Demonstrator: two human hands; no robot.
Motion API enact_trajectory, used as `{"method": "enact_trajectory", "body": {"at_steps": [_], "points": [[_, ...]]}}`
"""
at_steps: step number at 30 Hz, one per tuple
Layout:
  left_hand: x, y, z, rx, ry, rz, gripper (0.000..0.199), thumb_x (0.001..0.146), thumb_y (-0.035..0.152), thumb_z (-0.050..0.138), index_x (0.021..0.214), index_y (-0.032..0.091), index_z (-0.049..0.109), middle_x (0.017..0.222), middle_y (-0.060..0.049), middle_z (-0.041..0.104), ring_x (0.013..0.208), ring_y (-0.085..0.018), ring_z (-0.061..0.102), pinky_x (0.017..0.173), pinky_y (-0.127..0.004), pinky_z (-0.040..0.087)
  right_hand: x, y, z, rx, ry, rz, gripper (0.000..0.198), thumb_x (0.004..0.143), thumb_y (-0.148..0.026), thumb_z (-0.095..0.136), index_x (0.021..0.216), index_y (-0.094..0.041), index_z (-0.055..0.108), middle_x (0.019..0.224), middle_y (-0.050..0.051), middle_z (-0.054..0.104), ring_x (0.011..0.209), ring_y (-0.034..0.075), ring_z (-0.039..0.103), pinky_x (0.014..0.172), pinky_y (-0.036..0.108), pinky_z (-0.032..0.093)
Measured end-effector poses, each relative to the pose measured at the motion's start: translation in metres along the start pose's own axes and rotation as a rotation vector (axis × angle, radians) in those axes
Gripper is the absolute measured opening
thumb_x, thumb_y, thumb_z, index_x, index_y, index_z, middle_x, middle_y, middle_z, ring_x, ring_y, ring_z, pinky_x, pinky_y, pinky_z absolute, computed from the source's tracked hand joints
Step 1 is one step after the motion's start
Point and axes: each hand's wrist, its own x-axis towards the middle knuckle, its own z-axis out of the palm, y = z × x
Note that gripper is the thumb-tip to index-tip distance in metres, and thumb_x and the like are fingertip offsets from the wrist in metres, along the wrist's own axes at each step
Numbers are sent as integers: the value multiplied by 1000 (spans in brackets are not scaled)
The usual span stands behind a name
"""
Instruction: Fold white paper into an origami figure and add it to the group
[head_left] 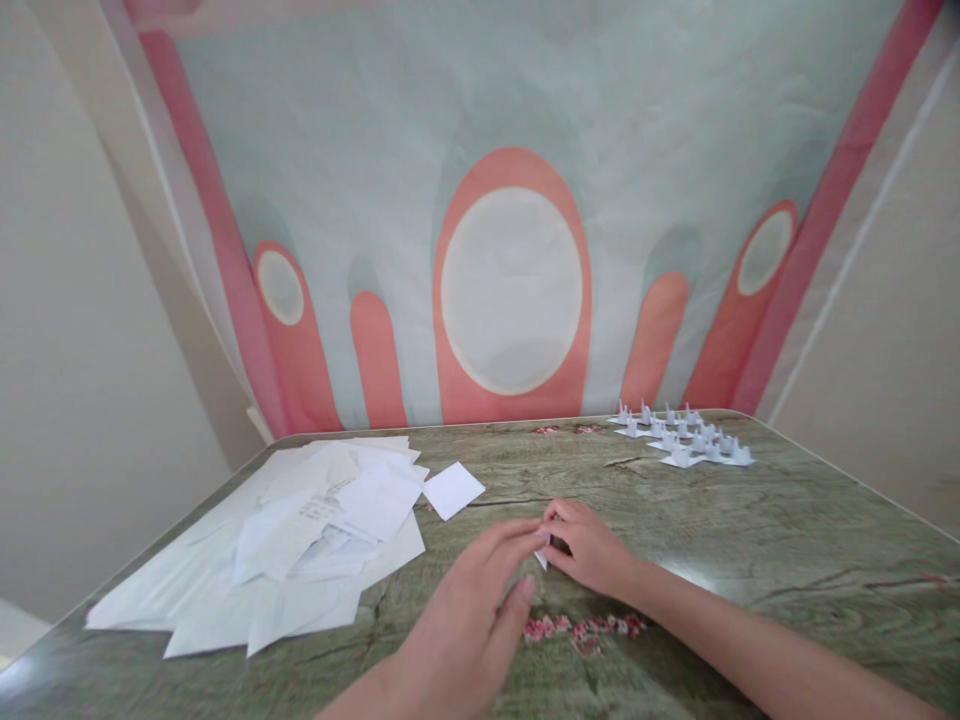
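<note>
1. Fingers of the right hand (592, 550): the thumb and index are bent toward each other and clamped on a small folded paper (542, 561), leaving a dark gap between them behind the grip.
2. Fingers of the left hand (465, 610): long, nearly straight and lying close together, with the thumb held apart below them. Their tips reach the top of the same paper; they seem to touch it, but the overlap with the right fingers makes that hard to confirm.
3. The folded paper is at the middle of the near half of the table (750, 525), mostly covered by the fingers, with one pale pointed corner sticking out below.
4. One square sheet (454, 490) lies flat beyond the left hand, a corner toward the pile.
5. One pile (217, 570) of many loose white sheets spreads over the left side, overlapping at odd angles; one bears faint writing.
6. More than ten white folded figures (681, 440) stand grouped at the far right, points upward.
7. Pink flowers (551, 627) are printed on the table near the right wrist.
8. Behind, a backdrop (510, 90) shows five arches, three with pale rounds.
</note>
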Motion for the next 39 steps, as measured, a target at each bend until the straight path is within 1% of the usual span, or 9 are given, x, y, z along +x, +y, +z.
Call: {"method": "enact_trajectory", "body": {"at_steps": [3, 6, 8, 10, 17, 22, 28, 34, 39], "points": [[27, -14, 31, 149, -136, -6, 44, 90, 23, 34, 133, 14, 33, 138, -11, 38, 128, -21, 31, 104, -42, 31, -7, -9, -1, -13, -12, 7, 15, 80, -30, 56, 87, -20, 64, 90, 5, 55, 88, 20, 50, 79, 32, 39], [34, -26, 58, 270, -141, 28, 46, 92, 33, 31, 135, 15, 31, 141, -9, 34, 131, -22, 24, 107, -45, 23, -10, -12, 2, 1, 12, 33, 17, 80, -31, 56, 90, -20, 64, 91, 6, 55, 89, 21, 49, 80, 35, 39], [34, -31, 68, 304, -146, 29, 47, 93, 39, 29, 132, 14, 36, 138, -10, 38, 131, -23, 26, 107, -46, 21, -12, -11, 3, 19, 24, 45, 19, 82, -30, 54, 95, -21, 64, 93, 6, 55, 90, 21, 49, 80, 35, 39], [34, -35, 72, 299, -159, 31, 50, 92, 43, 28, 132, 14, 37, 138, -10, 38, 130, -23, 28, 107, -44, 21, -13, -11, 3, 36, 23, 53, 21, 82, -31, 53, 100, -23, 63, 95, 6, 55, 91, 21, 49, 80, 36, 39], [31, -45, 70, 189, -213, 67, 58, 89, 52, 29, 136, 17, 31, 143, -9, 30, 132, -22, 22, 108, -41, 18, -16, -14, -3, 73, -29, 72, 26, 80, -34, 56, 104, -26, 62, 100, 5, 54, 93, 22, 48, 81, 36, 38], [29, -53, 64, 104, -260, 86, 52, 90, 51, 27, 135, 26, 31, 144, -6, 26, 133, -22, 21, 107, -43, 18, -17, -14, -6, 76, -66, 58, 32, 79, -37, 57, 109, -27, 59, 104, 5, 54, 95, 22, 48, 82, 37, 38], [30, -56, 54, 52, -293, 142, 45, 92, 47, 29, 133, 29, 36, 145, -5, 23, 134, -23, 17, 107, -46, 16, -17, -11, -12, 71, -104, 17, 40, 76, -40, 60, 113, -25, 57, 107, 6, 53, 96, 23, 47, 85, 38, 37], [33, -63, 55, -37, -334, 185, 43, 90, 48, 33, 131, 35, 38, 148, 0, 14, 135, -26, 12, 108, -48, 14, -17, -7, -18, 41, -185, -58, 48, 82, -47, 50, 124, -22, 49, 113, 9, 52, 99, 24, 44, 87, 40, 36], [33, -64, 52, -58, -344, 204, 44, 90, 49, 35, 132, 38, 34, 148, 2, 12, 135, -27, 12, 108, -49, 14, -18, -4, -17, 89, -155, -52, 48, 81, -46, 53, 123, -23, 50, 114, 8, 52, 102, 24, 44, 90, 41, 35]]}}
